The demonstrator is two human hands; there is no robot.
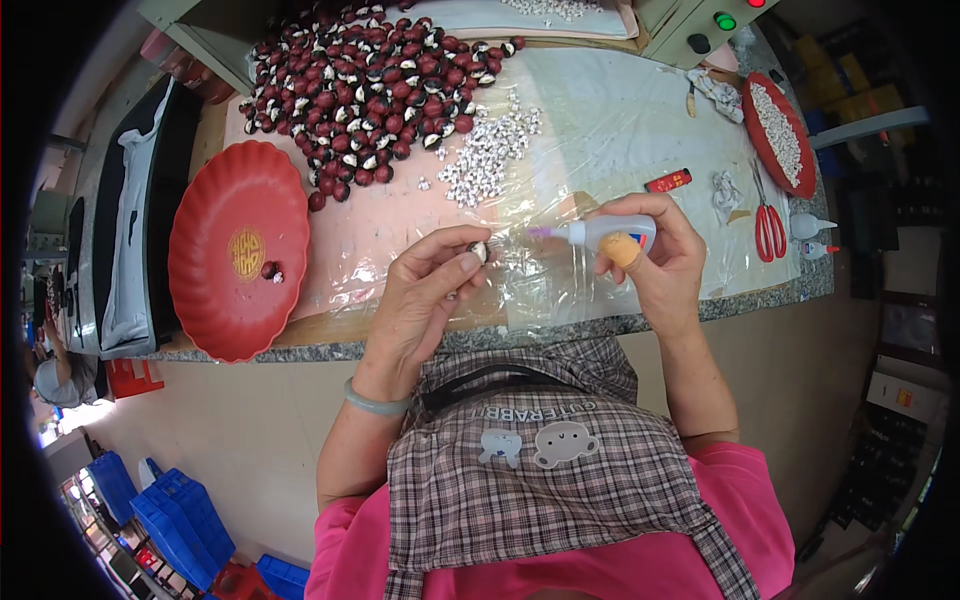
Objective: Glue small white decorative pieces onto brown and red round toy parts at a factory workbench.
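Note:
My left hand [425, 285] pinches a small black-and-white ball [479, 252] between thumb and fingertips; part of it is hidden. My right hand [660, 260] is wrapped round a clear squeeze bottle [600, 231], tilted on its side, its purplish nozzle pointing left toward the ball but apart from it. A tan finger cover sits on one digit of that hand. Beyond my hands lies a big pile of dark red, black and white balls [385, 95]. Beside it are many small white pieces with dark marks [490, 155].
At the left stands a red scalloped bowl [205, 290] with a ball and a small white piece inside. On the right are a red dish [752, 125] of white pieces, red-handled scissors [770, 235], small bottles [810, 226] and a red tube-like item [668, 181]. Clear plastic covers the table.

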